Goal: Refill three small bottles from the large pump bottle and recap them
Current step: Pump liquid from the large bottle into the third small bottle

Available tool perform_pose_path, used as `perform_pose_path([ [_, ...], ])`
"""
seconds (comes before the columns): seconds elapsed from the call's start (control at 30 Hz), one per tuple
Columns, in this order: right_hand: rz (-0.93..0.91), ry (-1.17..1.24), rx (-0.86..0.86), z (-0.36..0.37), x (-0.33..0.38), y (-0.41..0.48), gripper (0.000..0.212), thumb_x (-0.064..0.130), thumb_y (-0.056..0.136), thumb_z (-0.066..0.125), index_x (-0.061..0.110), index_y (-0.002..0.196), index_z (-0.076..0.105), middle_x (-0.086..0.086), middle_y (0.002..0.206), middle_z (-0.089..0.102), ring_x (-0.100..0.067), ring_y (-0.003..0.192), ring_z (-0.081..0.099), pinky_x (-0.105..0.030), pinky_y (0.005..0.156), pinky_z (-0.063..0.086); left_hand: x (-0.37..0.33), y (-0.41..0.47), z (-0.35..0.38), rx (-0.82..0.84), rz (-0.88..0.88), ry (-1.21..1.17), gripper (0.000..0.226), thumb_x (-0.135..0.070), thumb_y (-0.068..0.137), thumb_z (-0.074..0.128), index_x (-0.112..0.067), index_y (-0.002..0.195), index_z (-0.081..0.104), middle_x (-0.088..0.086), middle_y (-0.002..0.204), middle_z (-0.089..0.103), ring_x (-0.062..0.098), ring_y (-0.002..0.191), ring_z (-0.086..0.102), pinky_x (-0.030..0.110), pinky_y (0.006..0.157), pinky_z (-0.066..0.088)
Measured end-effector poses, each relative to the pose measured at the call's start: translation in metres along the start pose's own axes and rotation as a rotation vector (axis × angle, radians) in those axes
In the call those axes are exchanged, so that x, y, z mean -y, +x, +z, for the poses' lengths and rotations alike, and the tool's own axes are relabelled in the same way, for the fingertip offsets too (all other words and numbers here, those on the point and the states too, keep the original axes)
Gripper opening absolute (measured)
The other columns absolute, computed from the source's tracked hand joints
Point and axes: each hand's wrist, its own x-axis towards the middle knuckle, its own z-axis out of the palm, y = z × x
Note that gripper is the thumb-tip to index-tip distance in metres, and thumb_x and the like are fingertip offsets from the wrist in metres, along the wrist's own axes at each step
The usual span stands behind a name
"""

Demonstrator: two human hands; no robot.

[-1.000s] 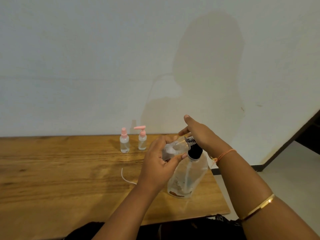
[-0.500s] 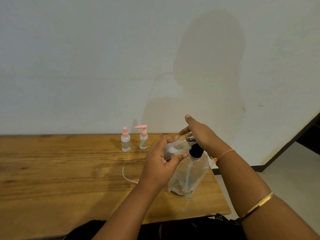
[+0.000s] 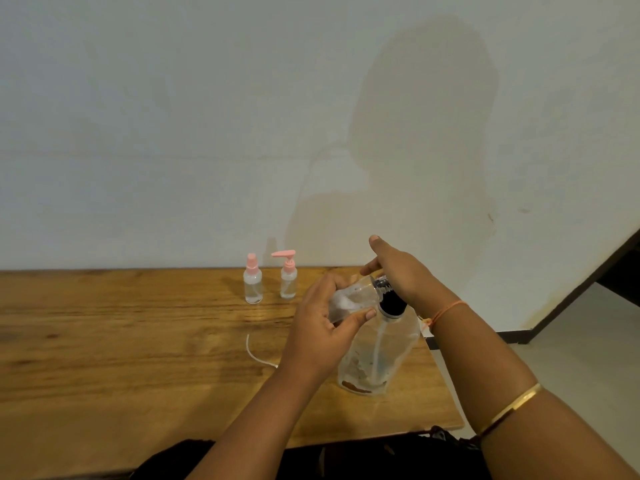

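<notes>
While the big pump bottle [image 3: 377,351] stands on the wooden table [image 3: 138,341], the right hand [image 3: 398,275] lies flat on its black pump top [image 3: 389,299], fingers straight and not curled around anything. The left hand [image 3: 322,327] is wrapped around a small clear bottle [image 3: 353,299], tipped on its side with its mouth right at the pump. Something white shows inside it. At about ten o'clock from the hands, two more small bottles stand near the wall: one with a pink spray cap [image 3: 252,282], and just beside it one with a pink pump cap [image 3: 288,275]. A thin white tube [image 3: 258,355] lies on the table by the left wrist.
</notes>
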Motion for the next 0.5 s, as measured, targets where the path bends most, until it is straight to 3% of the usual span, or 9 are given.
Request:
perform_pose_path([
  [0.1,-0.002,0.034,0.001,-0.0022,0.0022,-0.0015,0.064,0.052,0.099,0.020,0.008,0.105,0.067,-0.008,0.102,0.054,-0.022,0.097,0.050,-0.032,0.085,0.034,-0.0007,-0.0003,0.0005,-0.025,0.013,-0.026,0.026,-0.021,0.075,0.076,-0.028,0.090,0.056,-0.003,0.096,0.061,0.002,0.090,0.056,0.007,0.066,0.045],
  [0.27,0.000,0.037,0.006,-0.0040,0.0061,-0.0013,0.065,0.052,0.099,0.018,0.009,0.108,0.066,-0.007,0.101,0.053,-0.023,0.100,0.049,-0.033,0.087,0.033,-0.0034,0.0000,0.0002,-0.049,0.050,-0.014,0.032,-0.020,0.075,0.076,-0.036,0.091,0.054,-0.005,0.099,0.063,-0.004,0.094,0.055,0.004,0.070,0.044],
  [0.37,-0.005,0.030,0.000,-0.0019,0.0033,0.0005,0.065,0.052,0.099,0.019,0.008,0.107,0.065,-0.005,0.098,0.054,-0.020,0.095,0.049,-0.031,0.085,0.032,-0.0019,0.0009,0.0000,-0.038,0.037,-0.011,0.030,-0.016,0.075,0.076,-0.032,0.088,0.054,-0.001,0.098,0.062,-0.006,0.092,0.055,0.004,0.069,0.043],
  [0.5,0.004,0.006,0.005,0.0000,-0.0004,-0.0001,0.064,0.051,0.099,0.020,0.007,0.107,0.066,-0.005,0.099,0.052,-0.019,0.095,0.047,-0.031,0.084,0.031,0.0016,0.0002,0.0002,-0.002,-0.007,0.022,0.027,-0.021,0.077,0.075,-0.028,0.091,0.054,0.000,0.100,0.061,0.003,0.092,0.056,0.005,0.065,0.043],
])
